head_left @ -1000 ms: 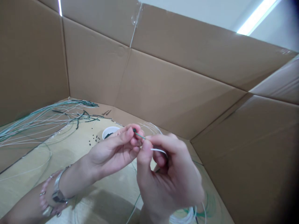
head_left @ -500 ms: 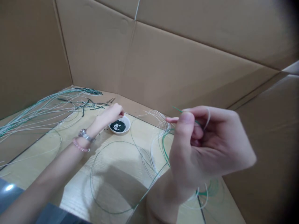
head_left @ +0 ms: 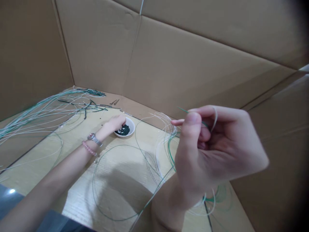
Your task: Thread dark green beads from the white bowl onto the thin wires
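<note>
Pinching the green strand (head_left: 182, 110) between thumb and index finger, the right hand (head_left: 217, 148) holds it up above the table (head_left: 79, 203), with a short tip jutting past the nails; a white loop (head_left: 215, 116) crosses the index finger. The left hand (head_left: 116, 123) reaches into the bowl (head_left: 131, 124), its fingers bent down at the dark beads (head_left: 124, 130); whether they have closed on any cannot be told, as the fingertips are hidden. The strand looks very light and springy, stiff enough to stand out a little on its own but likely to bend or whip about if gripped far back, so the best hold is close behind the tip. Being thin and smooth, it may slide or roll between the fingers if the pinch slackens. The beads look light and hard, and probably skitter when knocked, so they are best taken one at a time, by the sides, with the fingertips. The bowl seems shallow and light enough to shift under a push, and is best steadied at its rim. Loose coils (head_left: 96, 190) curve over the table nearby and could snag on a sleeve or wrist.
</note>
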A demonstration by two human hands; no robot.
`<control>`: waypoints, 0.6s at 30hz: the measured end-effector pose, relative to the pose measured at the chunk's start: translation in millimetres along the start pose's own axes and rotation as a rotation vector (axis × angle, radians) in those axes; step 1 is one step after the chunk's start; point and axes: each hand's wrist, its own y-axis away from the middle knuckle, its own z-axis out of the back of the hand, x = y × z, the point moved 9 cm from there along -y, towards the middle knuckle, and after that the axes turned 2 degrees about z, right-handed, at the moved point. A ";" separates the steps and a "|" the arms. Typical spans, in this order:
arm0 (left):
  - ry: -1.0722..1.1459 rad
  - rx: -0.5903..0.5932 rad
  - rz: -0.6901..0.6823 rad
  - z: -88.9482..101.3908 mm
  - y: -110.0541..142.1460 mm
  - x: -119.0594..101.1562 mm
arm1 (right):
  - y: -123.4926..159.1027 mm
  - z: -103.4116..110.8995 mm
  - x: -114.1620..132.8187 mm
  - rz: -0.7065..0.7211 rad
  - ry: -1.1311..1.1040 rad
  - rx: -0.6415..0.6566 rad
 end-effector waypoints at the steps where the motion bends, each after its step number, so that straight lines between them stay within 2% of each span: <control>1: 0.007 -0.011 -0.003 0.9 2.5 -2.3 | 0.1 -0.3 0.4 0.003 -0.002 0.003; 8: 0.183 -0.088 -0.052 9.9 26.6 -18.2 | 0.3 -2.6 0.4 0.002 -0.019 0.030; 12: 0.388 -0.156 -0.115 20.8 23.8 -20.8 | 1.0 -4.8 -1.4 0.009 -0.024 0.039; 15: 0.609 -0.261 -0.201 45.2 20.4 -28.1 | 2.7 -7.4 -2.6 0.029 -0.021 0.037; 18: 0.900 -0.392 -0.317 80.7 37.4 -43.5 | 5.2 -12.3 -4.2 0.045 -0.036 0.055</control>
